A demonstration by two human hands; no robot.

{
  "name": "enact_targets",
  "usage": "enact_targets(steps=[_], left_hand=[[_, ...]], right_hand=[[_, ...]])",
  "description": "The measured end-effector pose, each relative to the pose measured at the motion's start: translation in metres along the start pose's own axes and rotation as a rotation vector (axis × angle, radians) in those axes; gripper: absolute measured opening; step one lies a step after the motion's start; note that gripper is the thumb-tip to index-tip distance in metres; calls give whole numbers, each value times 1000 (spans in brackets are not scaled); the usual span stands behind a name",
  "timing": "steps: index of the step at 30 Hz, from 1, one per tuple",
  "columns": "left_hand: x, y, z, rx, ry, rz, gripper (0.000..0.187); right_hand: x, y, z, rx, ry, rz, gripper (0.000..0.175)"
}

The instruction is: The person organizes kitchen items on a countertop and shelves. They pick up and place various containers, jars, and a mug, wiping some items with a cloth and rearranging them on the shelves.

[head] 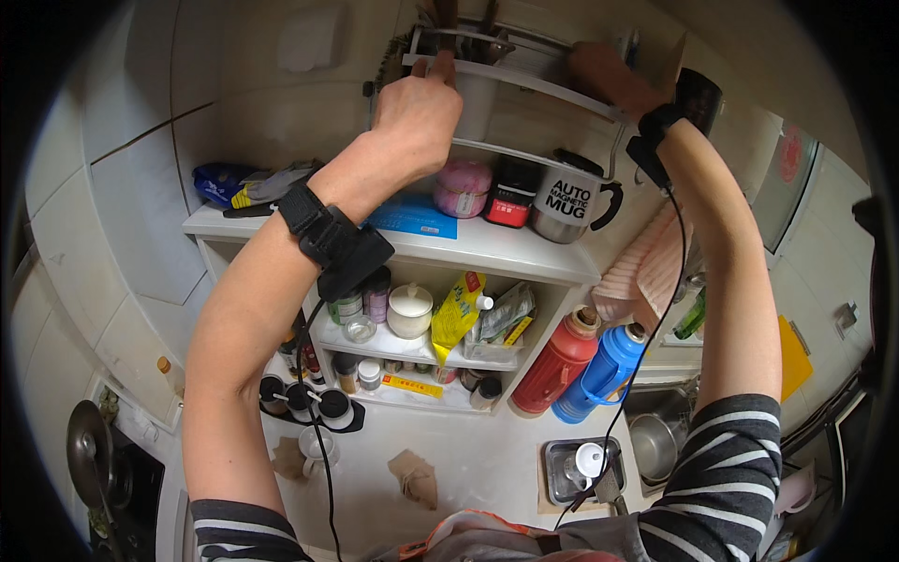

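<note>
Both arms reach up to a white wall rack above the shelf unit. My left hand is raised at the rack's front left edge, with fingers bent near a dark upright utensil handle; whether they grip it or the rack is unclear. My right hand is at the rack's right end, dim and blurred, its fingers partly hidden behind the front rail. Metal utensils lie in the rack's left part. Below stand a pink jar, a black and red jar and a steel mug.
Red and blue thermos flasks stand right of the shelf unit. The counter bears brown paper, a glass cup and a metal tray. A sink lies right; a pan is left. Cables hang from both wrists.
</note>
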State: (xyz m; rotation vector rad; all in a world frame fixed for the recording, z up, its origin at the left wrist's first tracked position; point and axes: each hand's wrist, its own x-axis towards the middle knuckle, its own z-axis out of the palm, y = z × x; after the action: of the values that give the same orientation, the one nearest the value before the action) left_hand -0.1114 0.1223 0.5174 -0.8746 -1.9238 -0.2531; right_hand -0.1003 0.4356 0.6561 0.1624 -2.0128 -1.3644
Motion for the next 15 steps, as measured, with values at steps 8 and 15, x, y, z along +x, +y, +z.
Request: enact_targets(steps=[8, 15], left_hand=[[-2, -12, 0, -2, 89, 89, 69], [-1, -11, -2, -6, 28, 63, 76]], right_hand=[[56, -17, -2, 92, 45, -30, 20], [16, 7, -16, 103, 128, -135, 13]])
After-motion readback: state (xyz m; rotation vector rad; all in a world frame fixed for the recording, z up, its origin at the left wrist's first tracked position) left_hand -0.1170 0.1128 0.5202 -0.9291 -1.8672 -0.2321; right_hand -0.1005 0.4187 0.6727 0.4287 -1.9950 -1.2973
